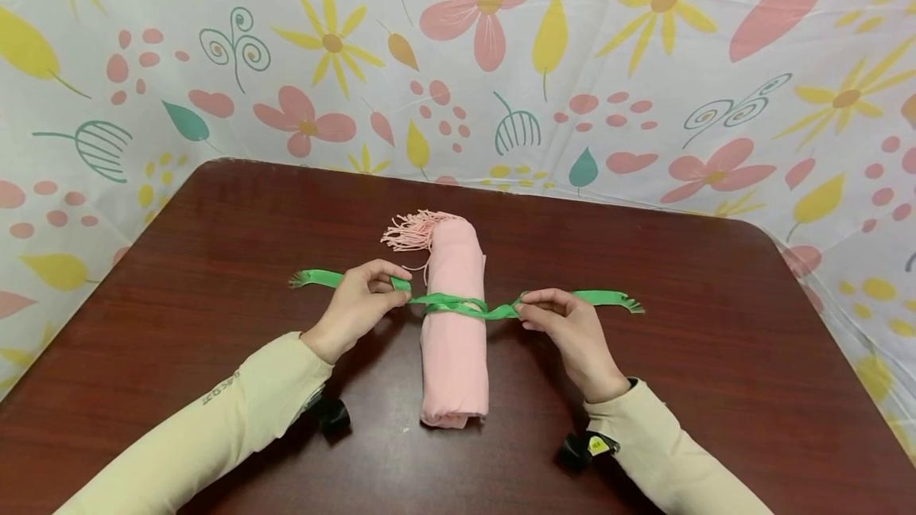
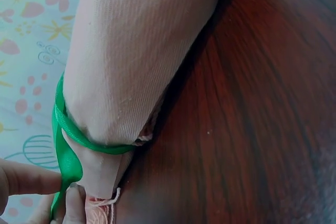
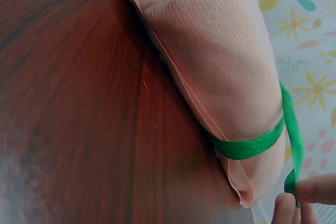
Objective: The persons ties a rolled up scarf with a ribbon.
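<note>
A rolled pink scarf (image 1: 455,368) with a fringe (image 1: 415,230) at its far end lies lengthwise on the table. Around its middle runs a green ribbon (image 1: 458,305), whose two ends cross on top of the roll. My left hand (image 1: 361,304) pinches the ribbon just left of the scarf, between thumb and fingers. On the other side, my right hand (image 1: 572,332) pinches the other end. Frayed ribbon tails stick out beyond both hands. In the left wrist view the ribbon (image 2: 65,156) is gripped near the fringe; the right wrist view shows fingertips on the ribbon (image 3: 295,140) beside the roll.
The dark brown wooden table (image 1: 215,261) has rounded far corners. Behind it hangs a white cloth (image 1: 444,62) printed with flowers and leaves. Black wrist cameras (image 1: 334,417) sit under both sleeves, close above the tabletop.
</note>
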The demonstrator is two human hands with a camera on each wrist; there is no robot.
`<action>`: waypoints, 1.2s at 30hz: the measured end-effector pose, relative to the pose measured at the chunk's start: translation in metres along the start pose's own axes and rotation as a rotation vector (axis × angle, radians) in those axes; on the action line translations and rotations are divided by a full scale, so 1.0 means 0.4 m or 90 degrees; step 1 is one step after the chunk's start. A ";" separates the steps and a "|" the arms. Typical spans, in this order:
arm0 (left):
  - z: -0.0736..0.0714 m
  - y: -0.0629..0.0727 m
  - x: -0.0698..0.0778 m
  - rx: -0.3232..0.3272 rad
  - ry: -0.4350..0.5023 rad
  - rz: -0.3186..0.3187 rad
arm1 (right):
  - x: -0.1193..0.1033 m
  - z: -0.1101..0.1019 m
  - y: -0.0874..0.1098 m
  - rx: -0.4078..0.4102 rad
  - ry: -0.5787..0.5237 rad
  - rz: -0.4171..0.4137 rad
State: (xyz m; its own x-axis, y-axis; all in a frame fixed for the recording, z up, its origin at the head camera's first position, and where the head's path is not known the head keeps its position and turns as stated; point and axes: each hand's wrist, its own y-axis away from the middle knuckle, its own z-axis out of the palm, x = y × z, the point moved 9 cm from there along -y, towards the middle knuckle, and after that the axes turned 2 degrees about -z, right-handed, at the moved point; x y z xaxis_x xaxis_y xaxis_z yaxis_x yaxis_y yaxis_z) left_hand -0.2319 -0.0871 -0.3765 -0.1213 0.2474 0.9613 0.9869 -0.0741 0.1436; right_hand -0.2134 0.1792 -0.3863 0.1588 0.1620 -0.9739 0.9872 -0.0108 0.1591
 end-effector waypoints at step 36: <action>0.045 0.013 0.105 -0.029 0.026 0.183 | -0.070 0.046 -0.007 0.022 -0.069 -0.068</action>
State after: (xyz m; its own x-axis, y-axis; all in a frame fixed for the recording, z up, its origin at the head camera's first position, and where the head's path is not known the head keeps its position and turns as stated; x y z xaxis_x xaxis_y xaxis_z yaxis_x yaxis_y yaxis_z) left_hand -0.2300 -0.0599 -0.3397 0.1574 0.1704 0.9727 0.9757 -0.1790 -0.1265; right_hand -0.2203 0.1566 -0.3622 0.0513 0.0572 -0.9970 0.9982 -0.0332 0.0495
